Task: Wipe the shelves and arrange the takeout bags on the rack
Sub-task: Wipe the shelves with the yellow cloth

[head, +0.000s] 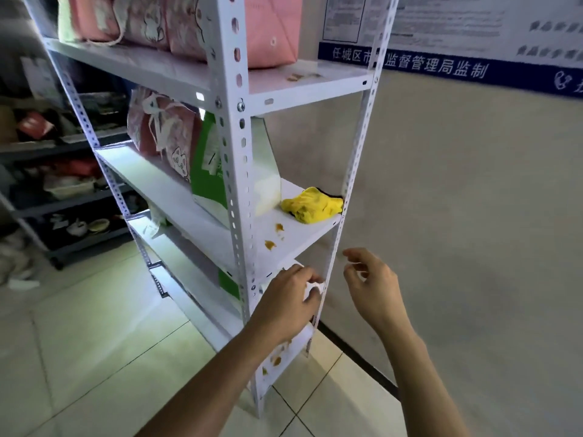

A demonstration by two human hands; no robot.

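- The rack [235,190] of white perforated metal stands on a tiled floor [94,342] beside a beige wall [473,216], its shelves running away to the left.
- The left hand [288,299] reaches in under the third shelf down, fingers curled round a small white piece, which looks like a crumpled tissue [312,287], at the right rear post.
- The right hand [372,285] hangs just beside that post, holding nothing, fingers loosely bent and apart.
- Orange-brown crumbs [276,359] lie on the low shelf below the left wrist.
- Further up, the middle shelf [296,238] carries more orange stains [271,244] and, at its right end, a crumpled yellow cloth [312,205].
- Left of the cloth on that shelf stand a green-and-white bag [206,171] and a pink patterned bag [164,134].
- On the top visible shelf sit several pink takeout bags [268,29], with pale crumbs [296,76] beside them.
- A blue-banded notice [441,64] hangs on the wall behind.
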